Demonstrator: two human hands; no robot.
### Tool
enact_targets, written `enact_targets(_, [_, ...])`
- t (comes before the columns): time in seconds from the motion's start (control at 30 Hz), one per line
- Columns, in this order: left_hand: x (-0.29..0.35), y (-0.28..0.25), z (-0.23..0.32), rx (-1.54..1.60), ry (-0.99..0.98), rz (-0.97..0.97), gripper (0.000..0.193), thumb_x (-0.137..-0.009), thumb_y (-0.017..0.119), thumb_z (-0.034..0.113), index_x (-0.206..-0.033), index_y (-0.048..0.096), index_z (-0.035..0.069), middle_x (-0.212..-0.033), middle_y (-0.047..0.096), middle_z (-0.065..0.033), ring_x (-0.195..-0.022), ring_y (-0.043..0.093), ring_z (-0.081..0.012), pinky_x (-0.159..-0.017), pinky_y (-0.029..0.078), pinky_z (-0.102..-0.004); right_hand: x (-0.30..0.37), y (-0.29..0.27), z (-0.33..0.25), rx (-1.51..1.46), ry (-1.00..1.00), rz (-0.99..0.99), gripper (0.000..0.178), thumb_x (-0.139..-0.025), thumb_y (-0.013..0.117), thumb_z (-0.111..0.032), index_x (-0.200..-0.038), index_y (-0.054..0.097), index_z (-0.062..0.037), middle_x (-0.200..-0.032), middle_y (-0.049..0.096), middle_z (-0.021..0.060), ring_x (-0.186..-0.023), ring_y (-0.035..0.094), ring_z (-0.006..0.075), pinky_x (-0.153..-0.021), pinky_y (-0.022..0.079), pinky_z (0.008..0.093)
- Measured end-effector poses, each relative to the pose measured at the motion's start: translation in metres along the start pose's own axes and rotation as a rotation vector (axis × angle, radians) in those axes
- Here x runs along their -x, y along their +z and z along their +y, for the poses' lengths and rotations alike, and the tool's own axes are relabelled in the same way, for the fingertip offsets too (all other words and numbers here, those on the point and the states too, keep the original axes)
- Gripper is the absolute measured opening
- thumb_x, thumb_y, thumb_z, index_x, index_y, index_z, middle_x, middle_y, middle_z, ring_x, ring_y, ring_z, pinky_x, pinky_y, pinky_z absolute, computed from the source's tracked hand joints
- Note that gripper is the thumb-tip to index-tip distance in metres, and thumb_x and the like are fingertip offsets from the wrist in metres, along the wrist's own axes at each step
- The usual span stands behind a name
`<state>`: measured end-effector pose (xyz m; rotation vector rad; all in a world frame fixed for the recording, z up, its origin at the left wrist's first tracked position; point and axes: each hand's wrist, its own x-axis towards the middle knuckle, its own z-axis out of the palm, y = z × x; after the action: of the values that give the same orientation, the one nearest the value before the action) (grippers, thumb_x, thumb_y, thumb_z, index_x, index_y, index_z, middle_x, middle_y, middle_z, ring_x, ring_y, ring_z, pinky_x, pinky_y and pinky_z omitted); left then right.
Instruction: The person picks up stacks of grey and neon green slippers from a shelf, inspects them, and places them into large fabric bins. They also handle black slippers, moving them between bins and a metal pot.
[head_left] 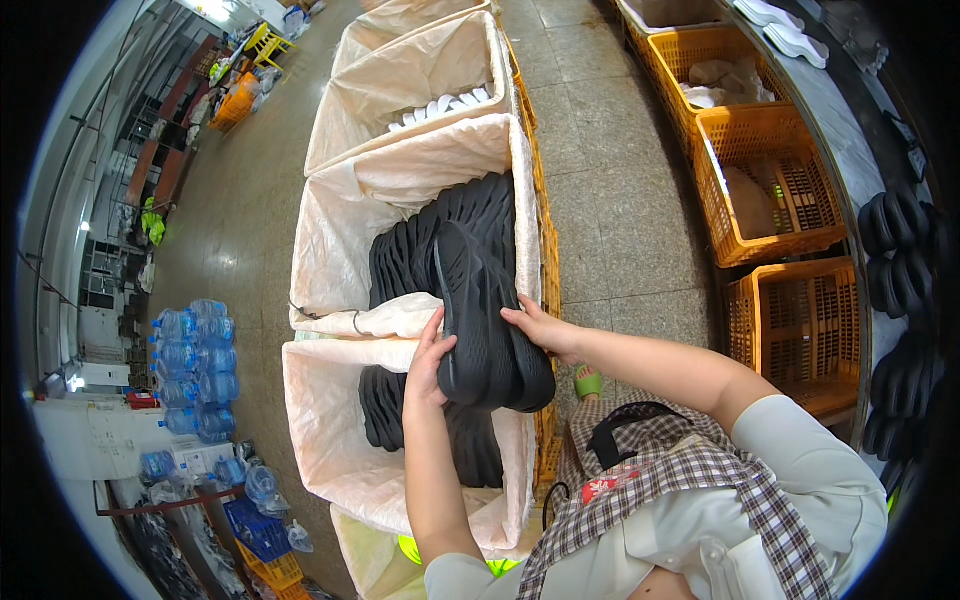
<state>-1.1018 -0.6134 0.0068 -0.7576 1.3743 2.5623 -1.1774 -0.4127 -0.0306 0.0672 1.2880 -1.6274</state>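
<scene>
Between my two hands is a small stack of black shoe soles (480,340), pressed together side by side with their rounded ends toward me. My left hand (430,362) grips the left side of the stack. On the opposite side my right hand (540,328) holds it with fingers and thumb. The stack is above the dividing edge of two cloth-lined bins. Rows of similar black soles (400,250) fill part of the farther lined bin (335,235). More black soles (382,410) lie in the nearer lined bin (320,440), partly hidden by my left arm and the stack.
Another lined bin (350,115) beyond holds white pieces. Orange plastic crates (720,190) line the right side, beside a long bench (835,130) with more black soles (895,280). Large blue water bottles (195,370) stand on the left floor. A tiled aisle (620,200) runs between the rows.
</scene>
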Motion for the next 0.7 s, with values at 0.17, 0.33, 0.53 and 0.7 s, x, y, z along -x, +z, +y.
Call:
enact_targets(0.17, [0.015,0.004,0.005,-0.034,-0.029,0.001,0.057,-0.087,0.045,-0.005,-0.141,0.031,0.005,-0.135,0.045,-0.0168,-0.116,0.053,-0.027,-0.094,0.048,-0.0377,0.002,0.0,0.01,-0.058,-0.068,0.013,0.095,-0.085,0.056,-0.054,-0.147,0.004,-0.003,-0.149,0.02,0.0202,-0.135,0.028,0.0297,-0.107,0.029,0.0413])
enact_targets(0.33, [0.029,0.022,-0.011,0.111,0.034,0.021,0.05,-0.09,0.043,-0.002,-0.139,0.034,0.003,-0.131,0.048,-0.0163,-0.112,0.055,-0.0251,-0.093,0.048,-0.0353,-0.011,-0.002,0.017,-0.05,-0.076,0.044,0.088,-0.088,0.054,-0.049,-0.147,0.005,-0.0046,-0.146,0.027,0.0201,-0.131,0.035,0.0293,-0.104,0.034,0.0391])
enact_targets(0.53, [0.019,0.018,-0.029,-0.155,0.048,0.097,0.046,-0.095,0.045,0.013,-0.138,0.03,0.008,-0.129,0.046,-0.0152,-0.111,0.054,-0.0246,-0.089,0.05,-0.0361,-0.013,-0.002,0.02,-0.173,-0.05,0.062,0.083,-0.089,0.054,-0.043,-0.147,0.008,-0.005,-0.143,0.031,0.0218,-0.127,0.04,0.0295,-0.101,0.038,0.0387])
enact_targets(0.7, [0.014,0.033,-0.037,0.047,0.055,0.117,0.065,-0.084,0.044,0.004,-0.143,0.019,0.011,-0.138,0.036,-0.0137,-0.12,0.046,-0.0267,-0.095,0.045,-0.0385,-0.001,-0.008,0.006,-0.191,0.028,-0.029,0.081,-0.086,0.056,-0.037,-0.147,0.01,-0.0079,-0.141,0.031,0.0221,-0.124,0.041,0.0302,-0.1,0.039,0.0401])
